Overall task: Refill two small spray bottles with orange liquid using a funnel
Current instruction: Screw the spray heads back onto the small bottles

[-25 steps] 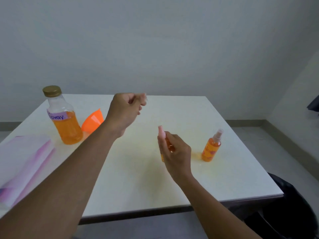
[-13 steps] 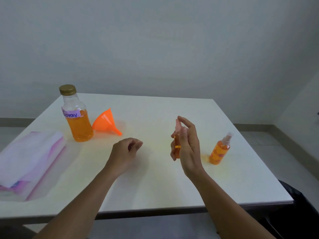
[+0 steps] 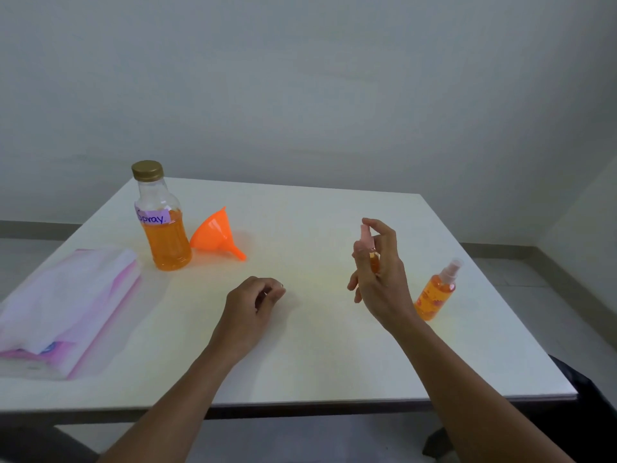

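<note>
My right hand point(image 3: 379, 279) holds a small orange spray bottle point(image 3: 366, 243) upright above the table, fingers curled round it, its pink spray head showing above my fingers. A second small spray bottle point(image 3: 435, 292) with orange liquid and a clear cap stands on the table just right of that hand. My left hand point(image 3: 253, 302) rests low over the table's middle, fingers loosely curled, holding nothing. A large clear bottle point(image 3: 163, 225) with a gold cap and a "Spray" label, about half full of orange liquid, stands at the back left. An orange funnel point(image 3: 217, 235) lies on its side beside it.
The white table point(image 3: 300, 362) fills the view, its front edge near me. A pack of white and pink tissues point(image 3: 63, 305) in clear wrap lies at the left edge. A grey wall stands behind, and a dark object sits at the lower right.
My left hand came down from in front of the funnel to just over the table's middle. My right hand raised the small spray bottle slightly and turned it upright.
</note>
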